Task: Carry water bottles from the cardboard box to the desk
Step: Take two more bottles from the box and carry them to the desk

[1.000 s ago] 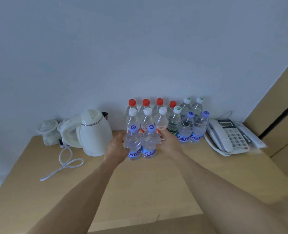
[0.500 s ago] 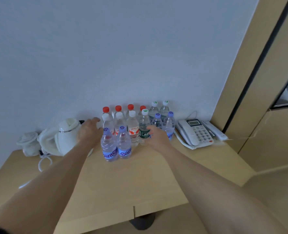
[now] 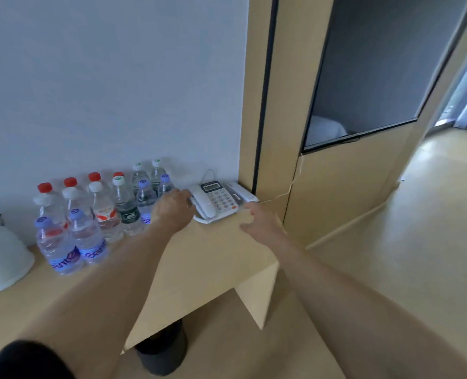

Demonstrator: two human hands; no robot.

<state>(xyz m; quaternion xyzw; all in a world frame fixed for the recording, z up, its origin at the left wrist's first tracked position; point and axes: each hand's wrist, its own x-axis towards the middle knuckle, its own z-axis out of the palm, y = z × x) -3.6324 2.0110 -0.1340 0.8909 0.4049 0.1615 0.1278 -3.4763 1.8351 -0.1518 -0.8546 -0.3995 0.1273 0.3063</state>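
Observation:
Several water bottles (image 3: 101, 214) stand upright in rows on the light wooden desk (image 3: 205, 258), against the white wall. Two blue-capped bottles (image 3: 71, 242) stand in front at the left. My left hand (image 3: 173, 207) hovers over the desk to the right of the bottles, near the phone, fingers loosely curled and holding nothing. Empty too, my right hand (image 3: 259, 220) hangs over the desk's right end with fingers apart. The cardboard box is out of view.
A white desk phone (image 3: 217, 199) sits at the desk's right end with a remote-like unit (image 3: 242, 191) beside it. A white kettle (image 3: 0, 258) stands at the left edge. A wooden partition with a dark panel (image 3: 369, 77) rises right of the desk. Open floor (image 3: 418, 242) lies right.
Both hands have let go of the two front bottles and moved right, away from them. My view has swung right, bringing the partition and floor into sight.

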